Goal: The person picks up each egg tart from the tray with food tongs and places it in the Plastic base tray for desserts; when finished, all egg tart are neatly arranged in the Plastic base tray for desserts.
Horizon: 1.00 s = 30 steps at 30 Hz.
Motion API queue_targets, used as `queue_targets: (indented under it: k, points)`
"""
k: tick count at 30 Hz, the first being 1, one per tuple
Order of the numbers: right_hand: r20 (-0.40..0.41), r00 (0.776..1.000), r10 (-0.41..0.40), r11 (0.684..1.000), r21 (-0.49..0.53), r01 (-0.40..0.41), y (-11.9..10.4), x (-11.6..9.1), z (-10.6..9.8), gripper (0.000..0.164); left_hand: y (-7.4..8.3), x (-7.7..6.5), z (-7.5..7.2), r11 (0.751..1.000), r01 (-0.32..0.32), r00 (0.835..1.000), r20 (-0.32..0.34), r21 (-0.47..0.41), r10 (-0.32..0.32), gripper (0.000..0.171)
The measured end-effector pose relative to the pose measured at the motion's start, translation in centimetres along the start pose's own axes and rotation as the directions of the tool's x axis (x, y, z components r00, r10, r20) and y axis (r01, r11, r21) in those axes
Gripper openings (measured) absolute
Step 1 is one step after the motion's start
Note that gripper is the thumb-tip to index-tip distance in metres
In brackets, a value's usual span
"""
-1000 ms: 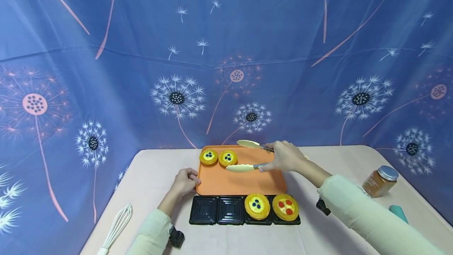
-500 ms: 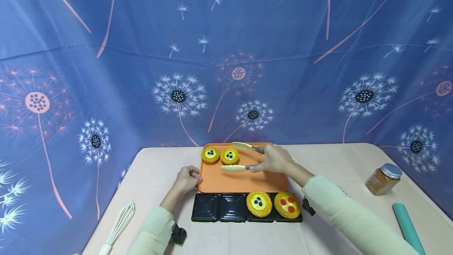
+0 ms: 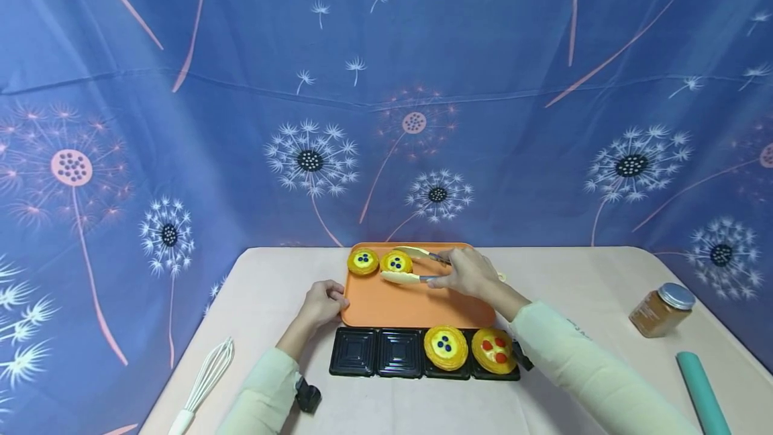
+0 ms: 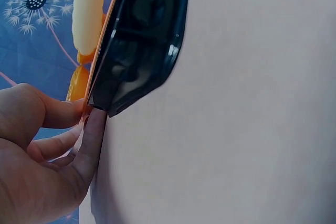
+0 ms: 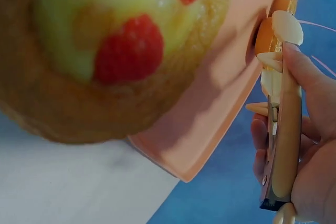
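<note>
My right hand (image 3: 470,271) grips a pair of tongs (image 3: 401,278) with cream-coloured tips. The tips stand apart on either side of a blueberry tart (image 3: 396,262); whether they touch it I cannot tell. Left of it, another blueberry tart (image 3: 363,262) sits on the orange tray (image 3: 417,307). My left hand (image 3: 322,303) pinches the tray's left edge between thumb and fingers, as the left wrist view shows. In front of the tray lies a black plastic container (image 3: 353,352) with square compartments. Its right half holds a blueberry tart (image 3: 445,348) and a strawberry tart (image 3: 494,350).
A whisk (image 3: 209,376) lies at the table's left. On the right stand a jar with a silver lid (image 3: 661,310) and, nearer, a teal cylinder (image 3: 703,391). A blue dandelion-print cloth (image 3: 513,166) hangs behind the table.
My right hand has moved the tongs left and slightly back, bringing their tips around the right-hand tart on the tray. The left hand stays at the tray's edge. The head view has shifted slightly.
</note>
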State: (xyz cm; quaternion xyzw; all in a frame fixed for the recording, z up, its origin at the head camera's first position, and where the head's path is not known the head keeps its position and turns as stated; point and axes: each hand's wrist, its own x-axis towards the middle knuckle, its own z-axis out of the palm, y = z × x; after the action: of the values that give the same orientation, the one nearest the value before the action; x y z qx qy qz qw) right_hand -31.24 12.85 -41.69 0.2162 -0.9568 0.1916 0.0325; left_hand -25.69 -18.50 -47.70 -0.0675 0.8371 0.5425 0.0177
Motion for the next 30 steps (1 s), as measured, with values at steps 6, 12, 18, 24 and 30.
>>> queue_targets:
  k: [6,12,18,24,30]
  points:
    - [-0.025,1.0,0.012,1.0,0.005,-0.012,0.0,-0.1,0.4,0.065,0.2,0.0,0.0,1.0,0.0,1.0,-0.002,0.004,0.0,0.018]
    - [-0.02,1.0,0.003,1.0,-0.004,-0.003,-0.2,-0.3,-0.3,0.068,0.1,0.0,0.0,1.0,0.01,1.0,-0.003,0.003,-0.01,0.018]
    - [-0.051,0.998,-0.036,0.999,-0.018,0.036,-0.1,-0.5,-1.9,0.068,0.0,-0.1,0.0,1.0,0.011,1.0,-0.005,-0.009,-0.011,0.018]
    - [-0.047,0.998,-0.044,0.999,-0.019,0.043,-0.1,-0.9,-3.0,0.069,0.0,-0.3,0.0,1.0,0.015,1.0,0.004,-0.012,-0.015,0.017]
    - [-0.034,0.998,-0.057,0.998,-0.017,0.056,-0.4,-1.6,-3.8,0.065,0.0,-0.2,0.1,1.0,0.011,1.0,-0.001,-0.01,-0.011,0.017]
